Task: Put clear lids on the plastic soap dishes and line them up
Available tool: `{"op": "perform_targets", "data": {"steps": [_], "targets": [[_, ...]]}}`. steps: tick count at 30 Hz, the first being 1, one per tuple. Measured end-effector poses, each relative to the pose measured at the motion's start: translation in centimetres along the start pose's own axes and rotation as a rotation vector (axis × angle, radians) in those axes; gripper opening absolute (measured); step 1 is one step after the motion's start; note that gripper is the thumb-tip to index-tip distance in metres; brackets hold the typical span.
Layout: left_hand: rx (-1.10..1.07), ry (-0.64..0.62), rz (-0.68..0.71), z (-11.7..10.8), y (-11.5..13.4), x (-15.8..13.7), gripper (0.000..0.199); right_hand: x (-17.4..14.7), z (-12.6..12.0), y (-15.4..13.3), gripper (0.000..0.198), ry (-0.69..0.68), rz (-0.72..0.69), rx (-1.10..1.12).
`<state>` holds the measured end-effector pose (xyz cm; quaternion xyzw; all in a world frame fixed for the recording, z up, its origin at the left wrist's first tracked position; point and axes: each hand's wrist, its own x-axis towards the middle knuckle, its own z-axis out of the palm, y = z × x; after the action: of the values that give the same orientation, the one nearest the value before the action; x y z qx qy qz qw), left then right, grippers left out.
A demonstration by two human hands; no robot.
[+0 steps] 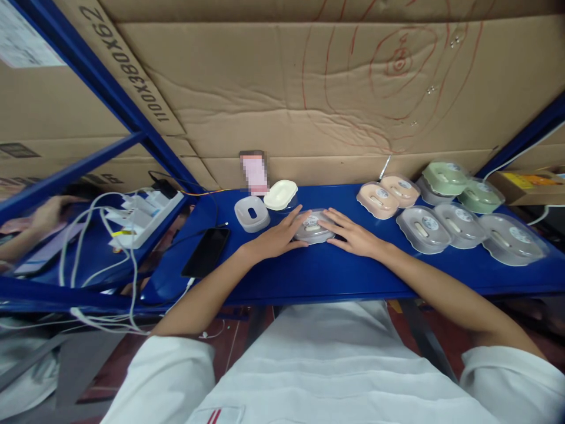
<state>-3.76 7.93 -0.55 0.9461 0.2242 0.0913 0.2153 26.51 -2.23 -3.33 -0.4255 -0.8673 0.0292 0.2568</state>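
Observation:
A small grey plastic box with a clear lid and a round label (314, 228) sits on the blue table in front of me. My left hand (282, 234) holds its left side, fingers over the top edge and thumb at the near side. On the right side, my right hand (351, 234) grips it with its fingers spread onto the lid. The fingertips partly hide the box. Just left of my left hand are a grey plastic piece with an oval slot (252, 214) and a cream-coloured shallow tray (281, 195).
Several grey (424, 229), peach (377, 200) and green (445, 176) lidded boxes stand at the right. A black phone (206, 252) lies at the left, near a power strip (152, 221) with tangled white cables. Cardboard (265, 76) lines the back. Another person's hand (46, 218) is at the far left.

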Motion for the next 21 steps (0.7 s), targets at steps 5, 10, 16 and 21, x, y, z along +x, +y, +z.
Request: {"op": "perform_targets", "data": {"steps": [5,10,16,21], "targets": [[-0.038,0.023,0.027,0.4,0.0,0.7,0.086,0.1,0.0,0.3,0.062,0.012,0.024,-0.036],[-0.013,0.081,0.051,0.2,0.2,0.8,0.087,0.6,-0.6,-0.3,0.058,0.018,0.018,-0.105],[0.275,0.412,-0.176,-1.4,-0.9,0.8,0.069,0.1,-2.1,0.6,0.056,0.06,0.224,-0.267],[0.288,0.302,-0.226,-1.0,-2.2,1.1,0.047,-0.2,-2.3,0.9,0.065,0.139,0.254,-0.307]]}}
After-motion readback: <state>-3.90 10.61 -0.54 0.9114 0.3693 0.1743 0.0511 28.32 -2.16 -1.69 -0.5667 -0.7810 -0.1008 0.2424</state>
